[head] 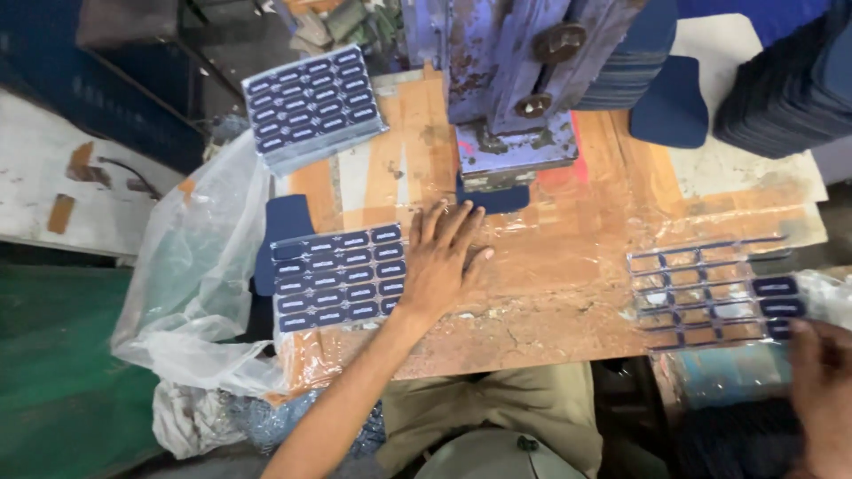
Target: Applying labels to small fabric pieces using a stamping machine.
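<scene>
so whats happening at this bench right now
A person sits at a worn workbench under a blue press. The left hand rests flat beside a full sheet of dark blue labels. The right hand touches a mostly emptied clear sheet. Another label stack lies further back.

Single head-worn view, looking steeply down over the wearer's lap onto the worktop [550, 266]. Close range: left hand [441, 262] near frame centre, right hand [821, 390] cut by the lower right corner. Facing forward toward the blue press [515, 80], its upper part cropped by the top edge. Floor and plastic bag [195, 275] visible at left. No second view for overlap.
</scene>
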